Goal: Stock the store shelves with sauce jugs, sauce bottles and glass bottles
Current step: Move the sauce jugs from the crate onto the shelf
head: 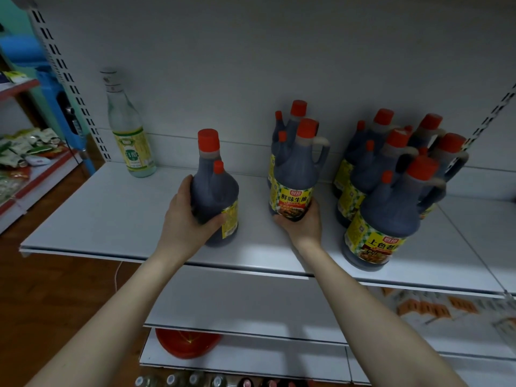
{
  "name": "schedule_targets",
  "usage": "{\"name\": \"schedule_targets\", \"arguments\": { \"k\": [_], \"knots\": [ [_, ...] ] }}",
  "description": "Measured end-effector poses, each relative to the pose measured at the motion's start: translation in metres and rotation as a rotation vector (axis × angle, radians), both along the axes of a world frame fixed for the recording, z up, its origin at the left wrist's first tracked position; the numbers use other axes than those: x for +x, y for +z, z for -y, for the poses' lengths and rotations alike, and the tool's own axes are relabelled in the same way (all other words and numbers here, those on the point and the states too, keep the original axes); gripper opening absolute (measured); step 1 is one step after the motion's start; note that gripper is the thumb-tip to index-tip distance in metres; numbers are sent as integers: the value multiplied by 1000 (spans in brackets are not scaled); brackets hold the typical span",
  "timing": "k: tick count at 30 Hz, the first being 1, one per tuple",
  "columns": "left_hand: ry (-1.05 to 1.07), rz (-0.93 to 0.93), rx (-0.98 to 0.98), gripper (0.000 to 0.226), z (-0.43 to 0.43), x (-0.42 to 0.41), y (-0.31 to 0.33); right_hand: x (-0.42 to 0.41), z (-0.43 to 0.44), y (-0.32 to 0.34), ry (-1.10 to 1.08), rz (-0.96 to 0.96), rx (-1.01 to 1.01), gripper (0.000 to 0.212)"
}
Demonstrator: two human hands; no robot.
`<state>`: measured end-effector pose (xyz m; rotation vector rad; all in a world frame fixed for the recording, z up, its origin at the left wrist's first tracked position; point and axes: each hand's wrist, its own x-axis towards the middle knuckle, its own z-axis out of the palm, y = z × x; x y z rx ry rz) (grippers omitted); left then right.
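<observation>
from the head view, the left hand (186,216) wraps its fingers around a dark sauce jug (215,191) standing on the white shelf (111,216), and the right hand (303,219) grips the bottom of a second jug (293,177) just beside it. more red-capped jugs (391,191) crowd together at the right, and 1 clear glass bottle (128,129) stands at the back left.

Each hand (186,219) grips a sauce jug (216,191) on the shelf (111,213), seemingly upright.
</observation>
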<state>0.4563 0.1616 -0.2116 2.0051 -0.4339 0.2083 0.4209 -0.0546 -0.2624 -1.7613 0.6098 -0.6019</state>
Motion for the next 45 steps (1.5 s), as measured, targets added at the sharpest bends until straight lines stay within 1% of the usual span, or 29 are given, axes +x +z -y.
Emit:
{"name": "schedule_targets", "arguments": {
  "k": [2, 3, 6, 7, 9, 10, 11, 13, 14, 15, 17, 18, 21, 23, 25, 26, 27, 29, 30, 31, 33, 34, 36, 38, 40, 41, 43, 44, 45],
  "knots": [
    [12, 32, 22, 71, 2, 0, 6, 0, -1, 1, 1, 8, -13, 73],
    [25, 32, 29, 70, 4, 1, 8, 0, -1, 1, 0, 10, -19, 72],
    [64, 2, 45, 83, 8, 6, 10, 1, 2, 2, 31, 1, -32, 71],
    [75, 5, 48, 83, 8, 6, 11, 0, 4, 3, 53, -3, -41, 71],
    [75, -7, 29, 75, 9, 6, 17, -3, 9, 1, 84, -5, -39, 70],
    [57, -35, 4, 71, 7, 5, 20, -7, 10, -1, 79, -12, -34, 71],
    [26, -72, -19, 73, 4, 6, 21, -12, 11, -2, 51, -33, -38, 73],
    [-66, -163, -32, 88, -4, 8, 25, -25, 9, -2, -18, -61, -73, 72],
    [-122, -214, -40, 95, -7, 9, 27, -32, 7, 0, -28, -43, -88, 65],
    [-183, -266, -56, 97, -9, 10, 28, -38, 6, 3, -14, -16, -96, 57],
    [-299, -355, -76, 91, -8, 11, 31, -47, 1, 10, 99, -10, -97, 47],
    [-345, -388, -77, 85, -5, 11, 33, -50, -2, 12, 178, -41, -94, 49],
    [-459, -435, -63, 71, -2, 13, 37, -53, -11, 13, 388, -137, -74, 67],
    [-501, -448, -54, 62, -1, 14, 38, -51, -19, 13, 478, -168, -55, 77],
    [-503, -419, -45, 46, 2, 12, 38, -47, -26, 14, 538, -189, -46, 86],
    [-487, -395, -43, 42, 3, 11, 38, -43, -28, 14, 558, -198, -43, 90],
    [-459, -372, -48, 43, 5, 9, 37, -40, -31, 14, 575, -209, -41, 94],
    [-367, -326, -67, 56, 7, 8, 34, -33, -38, 14, 606, -220, -41, 100],
    [-323, -300, -77, 60, 6, 7, 32, -30, -42, 14, 621, -215, -30, 101],
    [-298, -285, -97, 61, 6, 6, 31, -27, -45, 14, 632, -193, -12, 96],
    [-300, -274, -136, 57, 7, 3, 30, -24, -53, 15, 626, -146, 17, 81],
    [-314, -273, -151, 55, 8, 2, 30, -25, -56, 16, 603, -121, 26, 79],
    [-349, -287, -183, 53, 11, 2, 29, -28, -58, 14, 527, -86, 30, 78],
    [-416, -307, -174, 59, 17, 2, 30, -38, -58, 11, 432, -48, 12, 75],
    [-514, -324, -142, 64, 26, -1, 31, -52, -55, 12, 332, -62, -20, 74],
    [-554, -329, -128, 61, 33, -4, 31, -58, -52, 12, 281, -75, -43, 75],
    [-603, -320, -107, 49, 45, -10, 28, -69, -42, 11, 191, -81, -94, 76],
    [-599, -302, -90, 45, 48, -13, 23, -73, -37, 13, 160, -84, -112, 77],
    [-582, -282, -62, 47, 51, -15, 16, -75, -32, 14, 130, -96, -122, 77]
  ]
}}
